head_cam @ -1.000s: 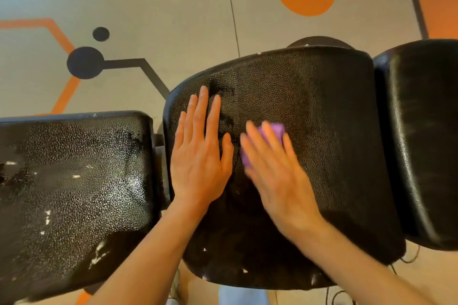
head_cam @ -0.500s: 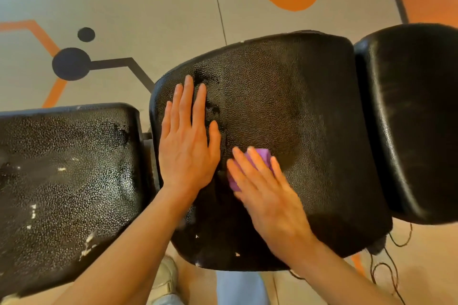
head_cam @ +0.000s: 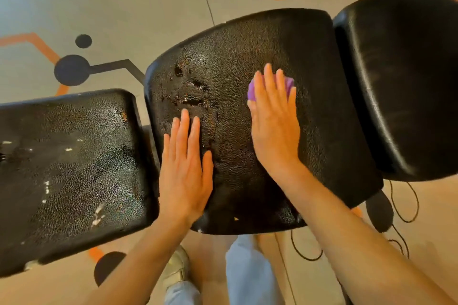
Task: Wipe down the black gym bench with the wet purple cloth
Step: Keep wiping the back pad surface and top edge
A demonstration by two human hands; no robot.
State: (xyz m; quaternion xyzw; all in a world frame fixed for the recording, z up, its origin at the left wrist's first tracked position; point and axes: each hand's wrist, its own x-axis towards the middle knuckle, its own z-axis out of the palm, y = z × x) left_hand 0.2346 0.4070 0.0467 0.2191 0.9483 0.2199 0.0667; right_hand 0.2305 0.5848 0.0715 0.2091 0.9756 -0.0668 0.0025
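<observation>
Both hands lie flat, fingers spread: right hand (head_cam: 273,129) pressing purple cloth (head_cam: 288,84) onto left-right running bench (head_cam: 322,96), left hand (head_cam: 184,173) beside.

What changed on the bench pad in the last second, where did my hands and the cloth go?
The right hand slid the purple cloth first toward you, then out to the pad's right half, farther from you. The left hand slipped back toward the near edge, uncovering scuffed patches on the middle pad. Unchanged: both palms flat, cloth under the right fingers, left hand bare.

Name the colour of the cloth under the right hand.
Purple cloth, head view.
</observation>
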